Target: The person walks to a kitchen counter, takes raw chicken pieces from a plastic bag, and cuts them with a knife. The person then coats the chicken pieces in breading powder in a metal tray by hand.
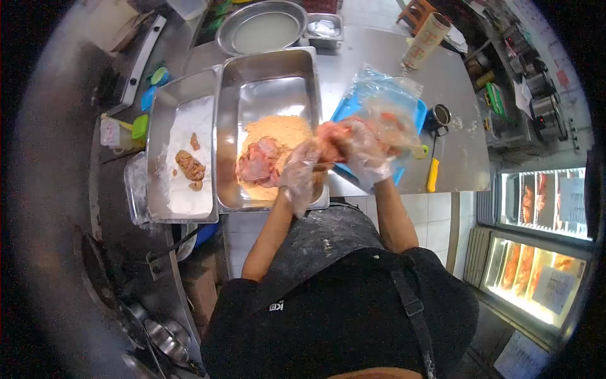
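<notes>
Both of my hands wear clear plastic gloves. My left hand (pixel 300 169) is at the right rim of the middle steel pan (pixel 228 82), closed on the near edge of a piece of raw meat (pixel 332 140). My right hand (pixel 367 158) grips the same meat from the other side, over the blue tray (pixel 343 111). Another raw piece (pixel 257 165) lies in the pan on an orange-tan powder (pixel 278 128). Blurred clear plastic bags (pixel 392 95) cover much of the tray, which seems to hold more meat.
To the left, a steel pan (pixel 158 136) holds white flour and several coated bits (pixel 189 165). Behind stand a round basin (pixel 228 31) of cloudy liquid and a small steel container (pixel 325 43). A yellow-handled tool (pixel 433 175), a dark cup (pixel 437 117) and a plastic roll (pixel 427 41) are on the right.
</notes>
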### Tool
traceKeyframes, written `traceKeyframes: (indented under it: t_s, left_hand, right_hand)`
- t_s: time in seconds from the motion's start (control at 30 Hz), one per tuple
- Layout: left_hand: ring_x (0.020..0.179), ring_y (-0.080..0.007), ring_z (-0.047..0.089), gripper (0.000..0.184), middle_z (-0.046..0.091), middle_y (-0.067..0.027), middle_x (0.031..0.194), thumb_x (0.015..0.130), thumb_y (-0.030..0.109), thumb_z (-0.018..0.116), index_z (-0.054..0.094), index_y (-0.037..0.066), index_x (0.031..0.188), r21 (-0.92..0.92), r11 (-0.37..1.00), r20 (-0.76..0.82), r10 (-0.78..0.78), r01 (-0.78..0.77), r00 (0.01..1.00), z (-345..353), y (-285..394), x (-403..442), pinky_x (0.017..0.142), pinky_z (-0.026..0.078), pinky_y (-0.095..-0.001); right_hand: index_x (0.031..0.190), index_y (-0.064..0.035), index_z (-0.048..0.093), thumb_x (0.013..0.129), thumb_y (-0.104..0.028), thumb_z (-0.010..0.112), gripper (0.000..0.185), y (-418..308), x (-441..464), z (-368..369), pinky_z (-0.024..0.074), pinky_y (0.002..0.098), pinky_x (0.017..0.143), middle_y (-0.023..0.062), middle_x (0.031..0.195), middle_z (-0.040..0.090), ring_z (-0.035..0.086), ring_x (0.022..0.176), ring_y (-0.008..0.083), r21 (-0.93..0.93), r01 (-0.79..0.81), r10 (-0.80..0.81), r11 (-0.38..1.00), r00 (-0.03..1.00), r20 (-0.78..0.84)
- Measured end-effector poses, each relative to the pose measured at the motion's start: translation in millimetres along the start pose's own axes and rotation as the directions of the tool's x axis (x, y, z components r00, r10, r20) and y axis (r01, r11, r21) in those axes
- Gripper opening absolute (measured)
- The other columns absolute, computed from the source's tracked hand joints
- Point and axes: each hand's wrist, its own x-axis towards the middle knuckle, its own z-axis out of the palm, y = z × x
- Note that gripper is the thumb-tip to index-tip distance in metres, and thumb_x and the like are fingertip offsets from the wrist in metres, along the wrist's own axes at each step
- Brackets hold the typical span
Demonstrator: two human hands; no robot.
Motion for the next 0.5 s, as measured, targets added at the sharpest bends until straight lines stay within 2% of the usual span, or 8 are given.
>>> traceKeyframes:
  t_s: [0.03, 0.1, 0.13, 0.17, 0.2, 0.27, 0.3, 0.5]
  left_hand:
    - [0.078, -0.0134, 0.056, 0.017, 0.057, -0.0037, 0.088, 0.091, 0.012, 0.046, 0.054, 0.005, 0.104, 0.344, 0.933, -0.068, 0.136, -0.105, 0.988, 7.8, -0.1, 3.3, 0.067, 0.049, -0.0246]
    - [0.078, -0.0137, 0.056, 0.016, 0.056, -0.0031, 0.085, 0.092, 0.014, 0.045, 0.055, 0.004, 0.100, 0.651, 0.741, -0.089, 0.290, -0.164, 0.953, -10.8, -5.0, 4.9, 0.066, 0.050, -0.0252]
    - [0.079, -0.0149, 0.057, 0.018, 0.057, -0.0041, 0.087, 0.092, 0.015, 0.046, 0.056, 0.002, 0.100, 0.759, 0.609, -0.028, 0.383, -0.230, 0.923, -48.2, -19.6, 3.8, 0.068, 0.050, -0.0256]
    - [0.080, -0.0155, 0.057, 0.019, 0.057, -0.0046, 0.088, 0.092, 0.015, 0.046, 0.056, 0.001, 0.100, 0.805, 0.535, 0.006, 0.424, -0.256, 0.905, -59.5, -22.1, 1.6, 0.068, 0.050, -0.0257]
    - [0.081, -0.0161, 0.057, 0.020, 0.058, -0.0051, 0.089, 0.092, 0.015, 0.046, 0.056, 0.000, 0.100, 0.846, 0.455, 0.041, 0.465, -0.278, 0.885, -70.6, -24.3, -0.6, 0.069, 0.050, -0.0259]
    - [0.087, -0.0177, 0.058, 0.024, 0.058, -0.0091, 0.099, 0.092, 0.014, 0.045, 0.054, -0.001, 0.107, 0.294, 0.947, -0.263, 0.208, -0.127, 0.942, -62.7, -18.8, -6.1, 0.077, 0.049, -0.0267]
    - [0.090, -0.0184, 0.058, 0.026, 0.058, -0.0111, 0.103, 0.091, 0.013, 0.045, 0.053, -0.002, 0.111, -0.079, 0.996, -0.320, 0.010, -0.037, 0.948, -58.5, -16.0, -9.7, 0.081, 0.049, -0.0271]
    - [0.096, -0.0223, 0.056, 0.033, 0.058, -0.0091, 0.104, 0.091, 0.022, 0.048, 0.050, 0.000, 0.116, 0.332, 0.935, -0.218, 0.206, -0.126, 0.954, -34.9, 13.3, -38.3, 0.088, 0.046, -0.0317]
  right_hand:
    - [0.097, 0.0010, 0.059, 0.083, -0.019, 0.061, 0.024, -3.6, -3.2, 12.0, 0.0471, 0.0267, 0.072, 0.0077, 0.094, 0.062, 0.057, 0.084, 0.0153, 0.020, 0.136, -0.137, 0.991, 0.990, 0.032]
    - [0.095, 0.0005, 0.059, 0.082, -0.018, 0.062, 0.022, -25.6, -16.6, 17.5, 0.0470, 0.0282, 0.073, 0.0088, 0.095, 0.061, 0.057, 0.085, 0.0171, 0.045, 0.274, -0.277, 0.961, 0.959, 0.064]
    - [0.096, -0.0010, 0.058, 0.080, -0.015, 0.062, 0.022, -55.6, -29.1, 12.2, 0.0472, 0.0309, 0.073, 0.0104, 0.097, 0.060, 0.057, 0.085, 0.0200, -0.359, 0.490, -0.505, 0.794, 0.861, 0.057]
    - [0.097, -0.0025, 0.058, 0.077, -0.013, 0.062, 0.022, -71.3, -36.8, 11.3, 0.0473, 0.0336, 0.073, 0.0119, 0.099, 0.059, 0.057, 0.085, 0.0229, -0.689, 0.570, -0.686, 0.447, 0.713, 0.146]
    - [0.097, -0.0025, 0.058, 0.077, -0.013, 0.062, 0.022, -68.2, -38.8, 17.5, 0.0473, 0.0336, 0.073, 0.0119, 0.099, 0.059, 0.057, 0.085, 0.0229, -0.685, 0.576, -0.687, 0.446, 0.711, 0.150]
    - [0.095, -0.0064, 0.058, 0.072, -0.010, 0.061, 0.024, -52.4, -39.4, 32.2, 0.0465, 0.0392, 0.070, 0.0123, 0.095, 0.058, 0.057, 0.081, 0.0286, -0.593, 0.726, -0.783, 0.349, 0.573, 0.241]
    - [0.095, -0.0064, 0.058, 0.072, -0.010, 0.061, 0.024, -40.3, -36.1, 40.0, 0.0465, 0.0392, 0.070, 0.0123, 0.095, 0.058, 0.057, 0.081, 0.0286, -0.594, 0.724, -0.780, 0.351, 0.577, 0.241]
    - [0.084, -0.0058, 0.061, 0.067, -0.012, 0.070, 0.020, -28.7, -24.4, 51.2, 0.0446, 0.0380, 0.065, 0.0105, 0.070, 0.056, 0.055, 0.070, 0.0314, -0.440, 0.705, -0.618, 0.556, 0.705, 0.348]
